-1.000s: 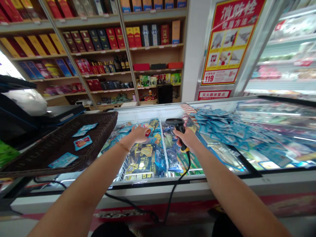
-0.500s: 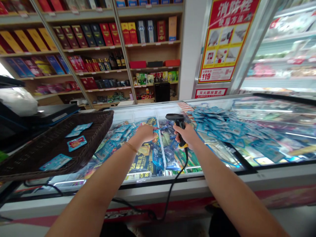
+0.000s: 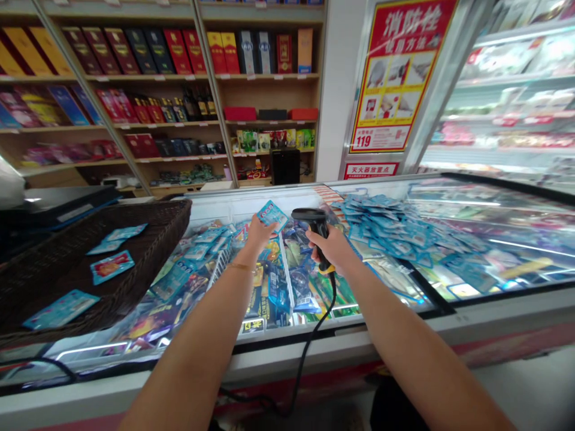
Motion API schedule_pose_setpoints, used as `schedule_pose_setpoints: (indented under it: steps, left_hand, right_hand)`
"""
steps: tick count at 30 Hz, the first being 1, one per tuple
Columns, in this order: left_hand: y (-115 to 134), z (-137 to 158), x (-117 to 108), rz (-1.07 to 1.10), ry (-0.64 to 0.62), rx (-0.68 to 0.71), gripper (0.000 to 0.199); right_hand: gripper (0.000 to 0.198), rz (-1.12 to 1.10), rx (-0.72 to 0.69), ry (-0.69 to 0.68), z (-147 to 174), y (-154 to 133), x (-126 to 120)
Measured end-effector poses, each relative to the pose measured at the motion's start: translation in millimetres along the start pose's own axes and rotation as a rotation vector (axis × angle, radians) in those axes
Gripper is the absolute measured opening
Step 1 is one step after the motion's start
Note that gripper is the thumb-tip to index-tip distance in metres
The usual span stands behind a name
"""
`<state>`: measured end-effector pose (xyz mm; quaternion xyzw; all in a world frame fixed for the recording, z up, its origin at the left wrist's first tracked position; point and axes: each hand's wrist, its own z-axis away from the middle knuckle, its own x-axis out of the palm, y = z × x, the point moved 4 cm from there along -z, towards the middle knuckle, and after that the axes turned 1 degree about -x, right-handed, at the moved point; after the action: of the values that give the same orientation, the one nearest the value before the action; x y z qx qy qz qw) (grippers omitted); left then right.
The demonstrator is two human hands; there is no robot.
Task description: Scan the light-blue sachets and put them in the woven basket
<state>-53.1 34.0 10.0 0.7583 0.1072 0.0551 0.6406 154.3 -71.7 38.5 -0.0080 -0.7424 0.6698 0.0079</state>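
Note:
My left hand (image 3: 260,232) pinches a flat blue packet (image 3: 273,215) by its lower left edge, its face turned up toward me. Just to the right, my right hand (image 3: 330,246) is wrapped round the handle of a black and yellow barcode scanner (image 3: 314,222). The scanner's head points left, close to the packet, and its cable hangs down over the freezer's front edge. Beneath both hands is the glass top of a chest freezer (image 3: 265,340), with packaged goods visible under it. A large heap of similar blue packets (image 3: 377,218) lies to the right of the scanner.
A dark woven basket (image 3: 173,224) at the left holds a few packets. More blue packets (image 3: 197,251) lie between it and my left hand. Shelves of boxes (image 3: 265,75) stand behind the freezer, beside a red and yellow poster (image 3: 399,78). A refrigerated display (image 3: 512,102) is at right.
My left hand has turned and risen slightly, bringing the blue packet into plain sight beside the scanner head. The right hand keeps its grip on the scanner. The whole view has shifted.

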Motion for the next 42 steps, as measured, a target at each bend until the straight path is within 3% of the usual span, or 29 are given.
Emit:
schedule_pose_setpoints:
  steps: [7, 10, 15, 34, 38, 42]
  left_hand:
    - [-4, -1, -13, 0.199, -0.06, 0.023, 0.024]
    - [-7, -2, -17, 0.216, 0.007, 0.015, 0.029]
    - [-7, 1, -17, 0.17, 0.051, 0.005, 0.015]
    - [-8, 3, -18, 0.145, 0.074, 0.033, 0.023]
    - [-8, 5, -8, 0.155, 0.025, 0.034, 0.021]
    - [10, 8, 22, 0.231, -0.006, -0.089, 0.018]
  right_hand:
    - [0.023, 0.193, -0.032, -0.013, 10, -6, 6]
    - [0.021, 0.266, -0.05, -0.028, 13, -6, 9]
    - [0.018, 0.346, -0.074, -0.047, 16, -8, 12]
    - [0.017, 0.312, -0.044, -0.033, 14, -9, 11]
    - [0.02, 0.18, -0.029, -0.028, 10, -7, 3]
    - [0.025, 0.079, -0.039, 0.028, 8, -17, -30]
